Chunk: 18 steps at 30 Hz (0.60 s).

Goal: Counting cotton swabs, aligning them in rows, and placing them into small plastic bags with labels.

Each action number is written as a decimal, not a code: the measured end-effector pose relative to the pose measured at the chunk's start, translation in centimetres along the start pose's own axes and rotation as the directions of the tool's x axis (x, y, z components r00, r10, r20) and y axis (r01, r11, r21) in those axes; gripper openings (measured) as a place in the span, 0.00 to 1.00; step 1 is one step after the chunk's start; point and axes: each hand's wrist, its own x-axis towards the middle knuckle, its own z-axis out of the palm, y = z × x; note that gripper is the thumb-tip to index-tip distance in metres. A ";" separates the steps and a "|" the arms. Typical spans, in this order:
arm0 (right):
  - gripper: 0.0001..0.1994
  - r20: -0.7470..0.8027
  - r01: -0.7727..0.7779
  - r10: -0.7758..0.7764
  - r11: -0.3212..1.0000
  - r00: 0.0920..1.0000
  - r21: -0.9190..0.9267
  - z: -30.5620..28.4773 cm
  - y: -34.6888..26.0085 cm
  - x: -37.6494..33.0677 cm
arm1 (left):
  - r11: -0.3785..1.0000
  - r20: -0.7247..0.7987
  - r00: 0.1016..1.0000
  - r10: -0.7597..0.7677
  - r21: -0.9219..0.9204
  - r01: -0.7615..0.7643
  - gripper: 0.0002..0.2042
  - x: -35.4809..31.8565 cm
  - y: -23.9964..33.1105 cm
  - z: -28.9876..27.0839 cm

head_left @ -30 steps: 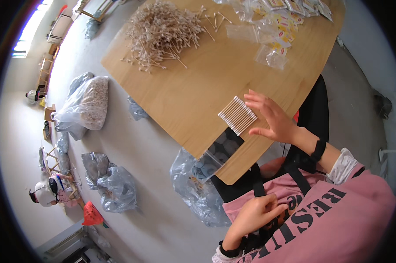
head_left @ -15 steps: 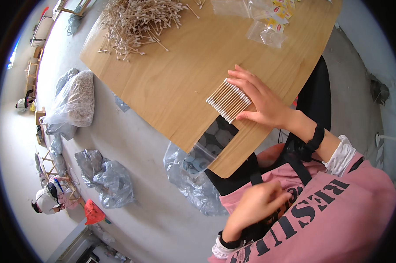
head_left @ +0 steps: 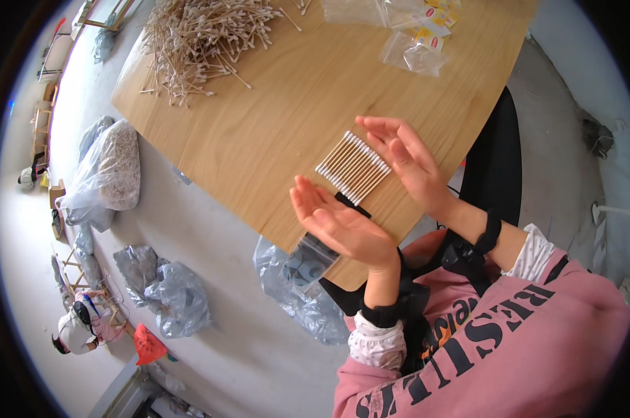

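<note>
A flat row of wooden cotton swabs [head_left: 354, 168] with white tips lies side by side on the wooden table [head_left: 259, 160]. My left hand [head_left: 343, 226] hovers on its left near side, palm turned toward the row, fingers stretched and holding nothing. On the opposite side is my right hand [head_left: 409, 164], open as well, with its fingertips just beyond the swabs' ends. Partly hidden behind my left hand, a clear bag with a dark, round-patterned print [head_left: 308, 261] lies over the table's edge.
A big loose heap of cotton swabs [head_left: 203, 42] covers the far left of the table. Clear small bags [head_left: 412, 54] and yellow packets [head_left: 441, 17] lie at the far right. Grey plastic bags [head_left: 179, 292] and a filled sack [head_left: 120, 167] stand on the floor. Another person [head_left: 78, 327] sits at lower left.
My left hand has risen from my lap to the near side of the swab row. My right hand has drawn off the row and turned its palm inward.
</note>
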 end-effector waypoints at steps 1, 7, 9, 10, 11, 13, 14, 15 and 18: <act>0.25 -0.013 -0.026 0.027 0.999 1.000 0.044 0.1 0.1 -0.1 | 0.999 0.043 0.999 -0.005 -0.033 0.007 0.25 -0.2 -0.3 0.3; 0.15 0.008 0.105 -0.111 0.911 0.994 -0.400 -1.9 -2.8 0.8 | 0.771 0.435 0.898 0.063 0.550 -0.321 0.32 -1.7 1.6 -1.9; 0.11 0.136 0.159 -0.092 0.748 0.986 -0.644 -2.7 -3.5 1.5 | 0.270 0.765 0.606 -0.217 0.644 -0.716 0.40 -2.6 2.6 -2.1; 0.08 0.196 0.183 -0.065 0.712 0.978 -0.678 -2.7 -3.7 1.9 | 0.268 0.761 0.611 -0.217 0.648 -0.713 0.40 -2.9 2.3 -2.1; 0.06 0.254 0.210 -0.034 0.673 0.967 -0.709 -2.7 -3.8 2.3 | 0.186 0.741 0.614 -0.271 0.666 -0.722 0.45 -3.3 1.7 -2.2; 0.04 0.383 0.334 -0.041 0.580 0.923 -0.743 -2.2 -3.9 3.1 | 0.097 0.709 0.624 -0.330 0.683 -0.724 0.50 -3.7 1.0 -2.8; 0.03 0.504 0.459 -0.037 0.474 0.863 -0.751 -1.9 -3.8 3.5 | 0.086 0.706 0.627 -0.330 0.684 -0.725 0.52 -3.8 0.8 -3.0; 0.03 0.503 0.457 -0.032 0.473 0.864 -0.753 -1.9 -3.7 3.7 | 0.081 0.707 0.626 -0.330 0.682 -0.727 0.54 -3.9 0.6 -3.1; 0.05 0.596 0.558 -0.052 0.425 0.801 -0.713 -1.8 -3.6 4.3 | 0.066 0.705 0.623 -0.337 0.678 -0.732 0.55 -4.3 0.7 -3.2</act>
